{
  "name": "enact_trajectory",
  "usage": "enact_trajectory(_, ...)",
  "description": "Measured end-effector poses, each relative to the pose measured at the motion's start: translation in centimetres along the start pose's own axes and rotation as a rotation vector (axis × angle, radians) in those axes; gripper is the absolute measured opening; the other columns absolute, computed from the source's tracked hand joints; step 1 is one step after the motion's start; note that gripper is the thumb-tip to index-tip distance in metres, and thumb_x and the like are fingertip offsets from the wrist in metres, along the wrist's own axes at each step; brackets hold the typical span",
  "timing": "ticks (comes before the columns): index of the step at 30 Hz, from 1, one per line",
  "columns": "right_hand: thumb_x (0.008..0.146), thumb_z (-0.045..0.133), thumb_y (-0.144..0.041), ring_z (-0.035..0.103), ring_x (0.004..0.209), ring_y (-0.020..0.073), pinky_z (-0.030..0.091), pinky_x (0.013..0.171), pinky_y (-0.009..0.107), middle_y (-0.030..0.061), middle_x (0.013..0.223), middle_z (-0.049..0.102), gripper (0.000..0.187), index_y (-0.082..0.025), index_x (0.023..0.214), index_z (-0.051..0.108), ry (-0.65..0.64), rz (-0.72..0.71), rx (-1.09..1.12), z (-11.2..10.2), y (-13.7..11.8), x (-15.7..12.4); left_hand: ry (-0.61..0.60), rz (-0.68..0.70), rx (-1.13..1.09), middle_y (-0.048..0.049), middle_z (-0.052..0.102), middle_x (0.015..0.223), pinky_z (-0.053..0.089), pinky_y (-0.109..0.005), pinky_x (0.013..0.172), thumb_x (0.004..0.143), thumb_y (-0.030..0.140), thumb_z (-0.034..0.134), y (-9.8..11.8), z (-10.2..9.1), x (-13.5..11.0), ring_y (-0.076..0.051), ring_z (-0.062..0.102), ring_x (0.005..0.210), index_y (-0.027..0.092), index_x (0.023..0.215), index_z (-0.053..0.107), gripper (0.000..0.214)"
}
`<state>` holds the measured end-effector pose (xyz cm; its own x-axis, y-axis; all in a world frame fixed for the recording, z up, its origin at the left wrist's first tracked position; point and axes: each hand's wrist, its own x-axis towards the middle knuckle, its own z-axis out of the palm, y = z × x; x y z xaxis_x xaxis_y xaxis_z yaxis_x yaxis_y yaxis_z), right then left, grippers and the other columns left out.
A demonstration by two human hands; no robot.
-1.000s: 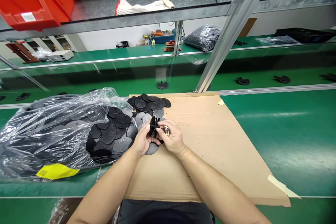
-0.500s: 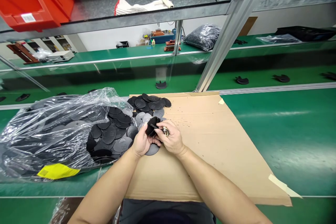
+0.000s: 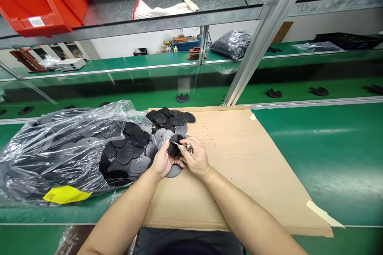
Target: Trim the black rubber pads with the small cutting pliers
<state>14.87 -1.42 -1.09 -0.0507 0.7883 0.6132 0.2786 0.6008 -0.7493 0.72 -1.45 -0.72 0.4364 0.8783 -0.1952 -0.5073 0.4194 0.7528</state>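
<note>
My left hand [image 3: 162, 162] grips a round black plastic-looking piece [image 3: 173, 150], seemingly tilted so its face meets my right hand [image 3: 196, 158], which pinches a slim pale-tipped tool [image 3: 176, 143] over it; whether I hold one disc or several, I cannot tell. Below, a flat tan cardboard sheet [image 3: 239, 159] probably shields the glossy green counter [image 3: 317, 151]. Thin matte discs with moulded marks [image 3: 140, 164] lie at the mouth of a crinkled clear plastic bag [image 3: 60, 143], likely placed left for easy reach.

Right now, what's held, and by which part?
Left hand: at least one black disc, by its edge. Right hand: a thin tool, behind its pale tip; the rest is hidden.
</note>
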Motion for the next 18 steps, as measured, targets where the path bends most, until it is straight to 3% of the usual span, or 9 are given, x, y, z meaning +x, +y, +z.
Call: enact_trajectory(18,0.089,0.059,-0.023,0.059,0.083,0.0173,0.051,0.075,0.033,0.0055,0.09,0.058,0.012,-0.021,0.099,0.063,0.0,-0.041,-0.019,-0.11,0.16,0.03,0.02,0.036,0.007,-0.0136,0.068,0.094,0.058,-0.034,0.057,0.084,0.057,0.049,-0.15,-0.18,-0.03,-0.025,0.066,0.084,0.012,0.113,0.06,0.054)
